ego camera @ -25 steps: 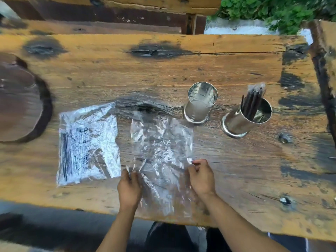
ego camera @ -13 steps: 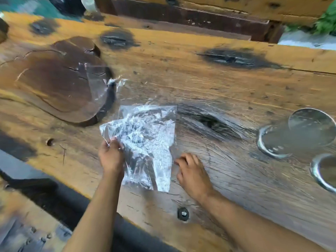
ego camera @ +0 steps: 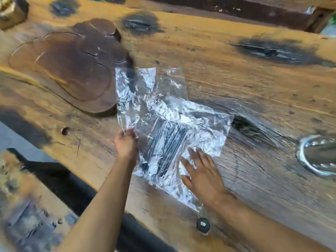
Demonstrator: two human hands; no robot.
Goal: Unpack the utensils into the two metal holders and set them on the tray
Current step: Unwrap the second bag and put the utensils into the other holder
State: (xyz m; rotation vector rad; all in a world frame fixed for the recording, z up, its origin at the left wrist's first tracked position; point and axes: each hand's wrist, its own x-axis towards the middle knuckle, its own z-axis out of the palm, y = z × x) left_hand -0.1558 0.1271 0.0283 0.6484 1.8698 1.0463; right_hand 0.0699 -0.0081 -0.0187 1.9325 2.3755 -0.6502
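Left hand pinches edge of crinkled clear plastic bag w/ black utensils inside; right hand flat on it. Wooden counter, dark wood tray at left, metal holder at right edge.

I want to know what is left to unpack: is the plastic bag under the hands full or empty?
Not empty: the plastic bag has dark thin utensils showing through it.

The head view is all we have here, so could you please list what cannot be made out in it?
- Metal holder: cut off by the right edge; contents unseen.
- Black utensils: type and count blurred behind the crinkled plastic bag.
- Left hand: pinches the bag's edge; fingertips hidden.
- Wooden tray: motion-blurred.
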